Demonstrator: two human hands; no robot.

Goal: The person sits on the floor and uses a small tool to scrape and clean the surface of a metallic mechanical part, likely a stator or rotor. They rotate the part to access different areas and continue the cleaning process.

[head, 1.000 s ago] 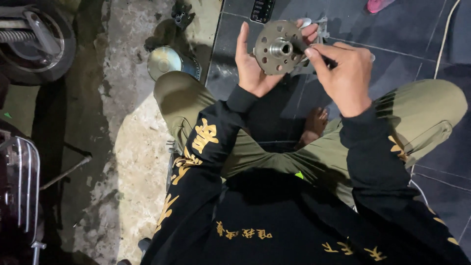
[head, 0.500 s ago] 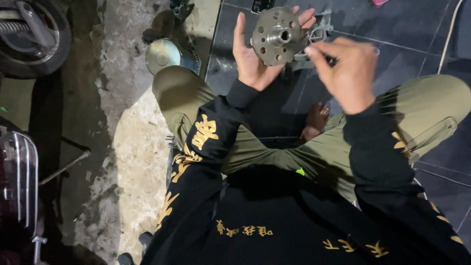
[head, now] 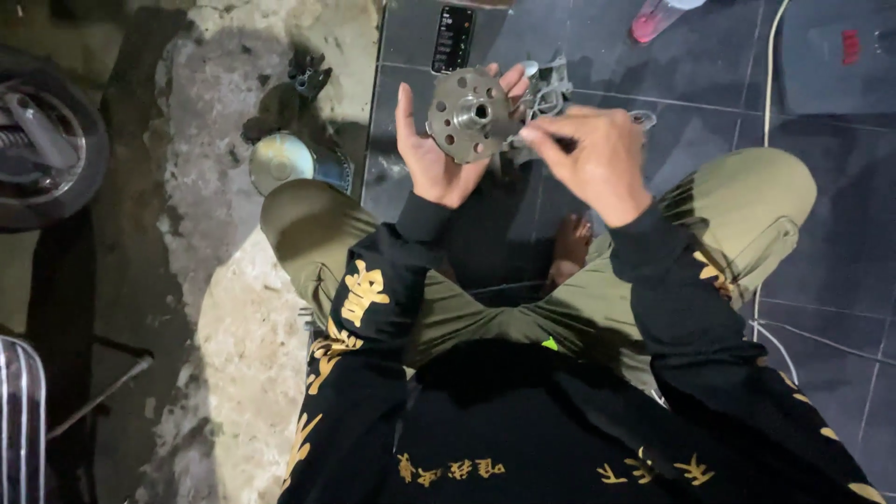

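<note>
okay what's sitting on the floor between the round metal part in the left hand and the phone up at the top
Nothing: in the head view, only bare dark floor tile shows between the round metal part, held in the left hand, and the phone.

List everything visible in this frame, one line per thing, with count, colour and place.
Round metal part with holes: 1, grey, held up in left hand.
Phone: 1, black, on tiles, top centre.
Metal bowl: 1, silvery, on concrete by left knee.
Small dark parts: a few, above the bowl.
Wheel: 1, black, left edge.
Pink object: 1, top edge.
Cable: 1, pale, right side.
Tile floor: dark grey.
Left hand: grips the part.
Right hand: fingers pinched beside the part; contents unclear.
</note>
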